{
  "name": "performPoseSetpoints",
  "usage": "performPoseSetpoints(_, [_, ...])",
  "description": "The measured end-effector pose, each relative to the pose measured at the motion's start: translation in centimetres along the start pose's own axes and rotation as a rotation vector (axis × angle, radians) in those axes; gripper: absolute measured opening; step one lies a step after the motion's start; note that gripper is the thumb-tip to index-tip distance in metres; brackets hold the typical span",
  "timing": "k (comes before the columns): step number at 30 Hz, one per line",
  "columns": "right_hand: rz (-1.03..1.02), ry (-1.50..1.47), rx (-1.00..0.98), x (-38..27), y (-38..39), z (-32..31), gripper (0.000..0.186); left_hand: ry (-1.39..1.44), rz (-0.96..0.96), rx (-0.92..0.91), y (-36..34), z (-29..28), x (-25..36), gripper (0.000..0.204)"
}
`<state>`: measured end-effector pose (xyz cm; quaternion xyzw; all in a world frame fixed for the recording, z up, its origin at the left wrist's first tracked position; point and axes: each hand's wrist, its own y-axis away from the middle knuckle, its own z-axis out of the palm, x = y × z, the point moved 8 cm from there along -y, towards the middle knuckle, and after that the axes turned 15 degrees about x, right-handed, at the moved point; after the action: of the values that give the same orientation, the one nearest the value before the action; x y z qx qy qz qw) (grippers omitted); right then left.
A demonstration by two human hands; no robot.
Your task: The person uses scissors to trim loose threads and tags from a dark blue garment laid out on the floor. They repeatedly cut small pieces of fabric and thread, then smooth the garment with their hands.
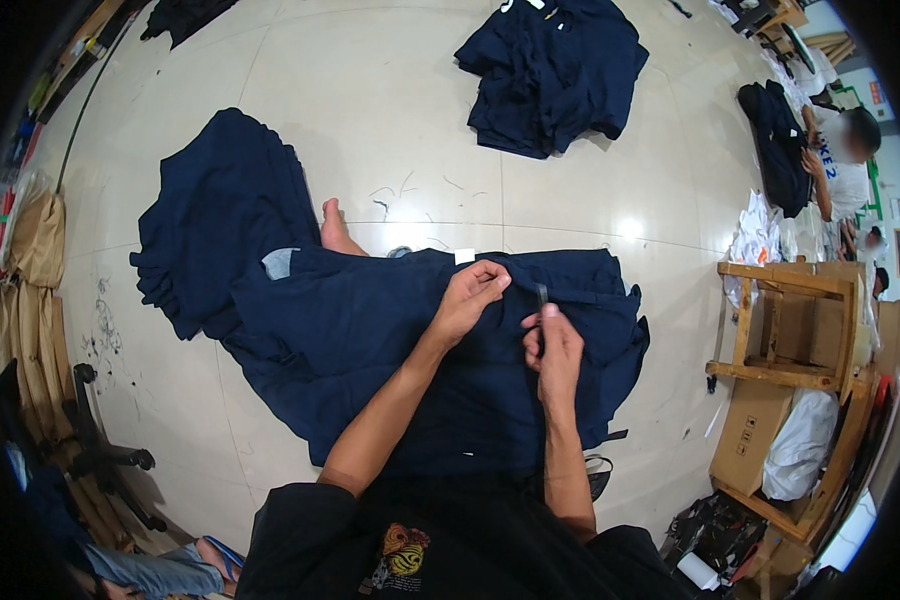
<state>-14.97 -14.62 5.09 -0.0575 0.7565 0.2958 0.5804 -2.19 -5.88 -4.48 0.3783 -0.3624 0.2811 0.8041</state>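
Observation:
A navy garment [370,310] lies spread across my lap, with a small white label [465,256] at its far edge. My left hand [473,298] is closed, its thumb and fingers pinching the garment's cloth just below the label. To its right, my right hand [555,345] grips small thread snips [542,294], whose metal tip points away from me over the cloth. Most of the snips is hidden by the fingers. A stack of folded navy garments [225,210] sits at the left, touching the one on my lap.
Another navy pile [555,80] lies on the tiled floor ahead, with loose threads [400,187] scattered nearer. A wooden stool frame [790,325] and a cardboard box [750,430] stand at right. Beyond them a person [845,150] handles dark cloth. A chair base [110,460] is at left.

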Motion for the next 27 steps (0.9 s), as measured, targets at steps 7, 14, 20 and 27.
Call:
performPoseSetpoints(7, [0.379,-0.072,-0.100,3.1,-0.9,2.5,0.055,0.072,0.025,-0.018,0.4,0.3,0.6,0.014])
performPoseSetpoints(14, [0.510,-0.316,-0.149,4.2,-1.1,3.2,0.049,0.040,0.048,-0.023,0.1,0.1,0.2,0.015])
performPoseSetpoints(20, [0.544,-0.355,-0.128,5.5,-1.9,3.0,0.049,0.005,0.029,-0.011,0.1,0.1,-0.1,0.016])
performPoseSetpoints(27, [0.449,-0.502,-0.185,4.9,-1.4,2.9,0.048,-0.176,0.306,0.194,-2.3,-3.9,4.2,0.027])
